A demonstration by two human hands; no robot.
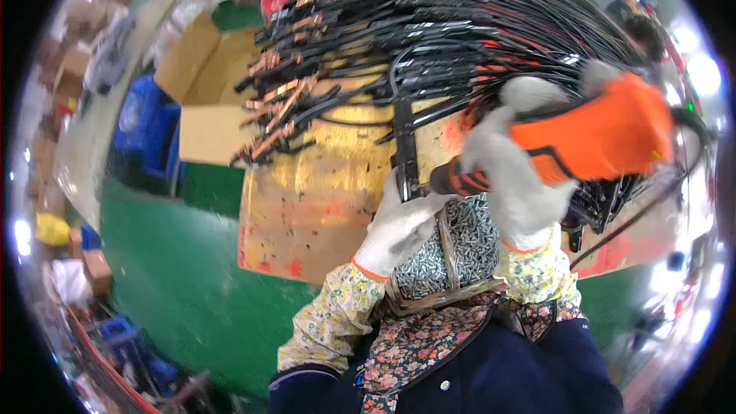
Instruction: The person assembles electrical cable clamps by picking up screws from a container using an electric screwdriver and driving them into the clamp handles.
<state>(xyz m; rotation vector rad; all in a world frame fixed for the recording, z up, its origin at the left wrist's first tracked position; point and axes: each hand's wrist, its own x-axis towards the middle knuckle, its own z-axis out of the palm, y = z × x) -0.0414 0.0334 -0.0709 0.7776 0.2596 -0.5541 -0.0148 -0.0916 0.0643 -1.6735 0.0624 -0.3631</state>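
Note:
My right hand [512, 176], in a pale work glove, is wrapped round an orange power screwdriver [590, 130], somewhat blurred. Its dark nose [442, 179] points left and meets the near end of a black clamp [406, 149]. My left hand [402, 222], also gloved, closes on that near end; its fingertips are partly hidden. From the clamp's far end a dark cable curves back towards the pile. Right below both hands a container of small silver screws [429, 264] rests against my body, with brown tape or strap across it.
A thick bundle of black cables [460, 15] with copper-coloured ends [280, 100] covers the back of the stained worktable [307, 215]. An open cardboard box [211, 126] and blue crates [142, 126] stand to the left. A black cord [636, 218] runs along the right side.

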